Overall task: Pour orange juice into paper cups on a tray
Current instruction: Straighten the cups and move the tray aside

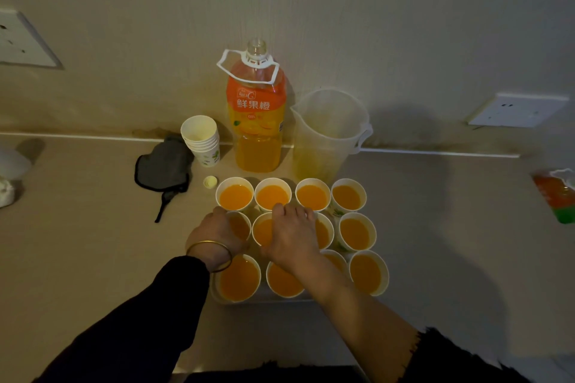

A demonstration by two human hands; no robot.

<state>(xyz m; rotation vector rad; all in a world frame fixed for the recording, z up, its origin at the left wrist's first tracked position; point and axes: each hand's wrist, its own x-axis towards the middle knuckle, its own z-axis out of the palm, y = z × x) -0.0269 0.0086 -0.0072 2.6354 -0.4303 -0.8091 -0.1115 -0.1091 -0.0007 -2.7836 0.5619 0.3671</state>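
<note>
Left hand [217, 235] and right hand [292, 238] hung with curled fingers over the juice-filled paper cups [354, 233] on the tray [261, 301]; whether either gripped a cup was unclear. Behind the tray stood the uncapped juice bottle [256, 121].

1. I see the tray [214, 294] mid-counter [93, 258], with twelve cups [347, 197] on it in three rows of four and juice [312, 197] in each.
2. The bottle [256, 121] stands behind the back row, by the wall [311, 9], with the pitcher [329, 130] just right of it.
3. The cup stack [202, 140] is just left of the bottle, and the cap [210, 181] lies before the stack, beside the back-left cup.
4. The cloth [165, 165] lies left of the stack.
5. The left hand [217, 233] is over the leftmost cup of the middle row, and the right hand [291, 236] is over that row's centre.
6. A packet [555, 196] lies far right. The left socket [21, 40] and the right socket [518, 109] are on the wall.
</note>
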